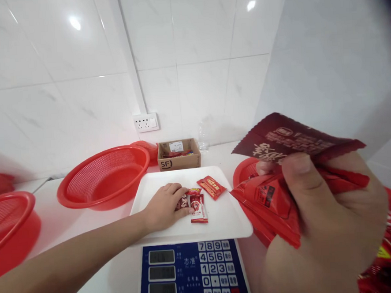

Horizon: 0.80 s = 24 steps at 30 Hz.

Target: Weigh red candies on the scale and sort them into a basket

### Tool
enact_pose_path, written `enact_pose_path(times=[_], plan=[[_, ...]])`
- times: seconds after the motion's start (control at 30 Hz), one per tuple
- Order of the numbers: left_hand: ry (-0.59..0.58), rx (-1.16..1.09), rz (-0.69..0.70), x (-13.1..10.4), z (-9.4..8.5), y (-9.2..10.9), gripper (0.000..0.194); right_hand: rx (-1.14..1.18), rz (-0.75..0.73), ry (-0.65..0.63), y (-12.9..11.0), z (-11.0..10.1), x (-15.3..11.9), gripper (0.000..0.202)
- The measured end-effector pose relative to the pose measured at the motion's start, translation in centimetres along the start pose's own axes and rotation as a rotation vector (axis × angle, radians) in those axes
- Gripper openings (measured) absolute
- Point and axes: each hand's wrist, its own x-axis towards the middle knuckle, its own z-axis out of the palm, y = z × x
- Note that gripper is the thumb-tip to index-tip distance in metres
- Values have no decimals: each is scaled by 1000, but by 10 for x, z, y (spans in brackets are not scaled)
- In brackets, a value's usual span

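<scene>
My left hand [162,208] rests on the white tray [225,231] of a scale, its fingers curled over small snack packets. Beneath those fingers shows part of a dark brown packet [181,203], and a white-and-red packet [198,209] lies against the thumb. An orange-red packet [211,187] sits apart on the tray. Raised close to the camera, my right hand [342,217] is closed around several packets. Among them are a dark maroon packet [291,138] on top and a bright red packet [268,199] below the thumb.
The scale's blue keypad panel [190,275] faces me. Red plastic baskets stand at left [104,176], far left [11,224] and behind my right hand [245,170]. A cardboard box [179,163] holding packets is by the wall. Red packaging [375,268] fills the lower right.
</scene>
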Motion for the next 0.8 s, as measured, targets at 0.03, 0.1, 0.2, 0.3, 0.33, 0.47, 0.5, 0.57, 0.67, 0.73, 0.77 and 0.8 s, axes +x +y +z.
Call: enact_pose_path(times=[0.03,0.1,0.2,0.3,0.33,0.47,0.5,0.57,0.67,0.73,0.77,0.8], plan=[[20,7,-3,-1,0,2,43,20,4,-11,-1,0,0,11],[55,15,-25,-4,1,3,31,55,3,-35,-2,-1,0,10],[104,15,-69,-5,0,1,18,58,-27,-103,0,-6,4,8],[169,18,-115,-7,-11,-8,9,12,-51,-142,-1,-11,7,7],[198,26,-141,-9,-18,-14,8,5,-48,-146,-1,-13,8,7],[349,106,-341,-21,-60,-53,14,24,15,-150,-5,-15,9,11],[379,131,-398,-25,-71,-65,17,16,17,-140,-6,-15,9,12],[408,167,-500,-33,-88,-87,24,-2,4,-131,-7,-14,8,10],[370,182,-555,-38,-94,-108,37,-11,-5,-129,-7,-14,6,5],[317,180,-498,-36,-83,-107,43,-2,-3,-104,-7,-13,5,5],[287,174,-445,-33,-74,-101,44,10,-3,-86,-7,-13,5,6],[239,158,-370,-29,-64,-93,47,28,-1,-74,-7,-12,6,6]])
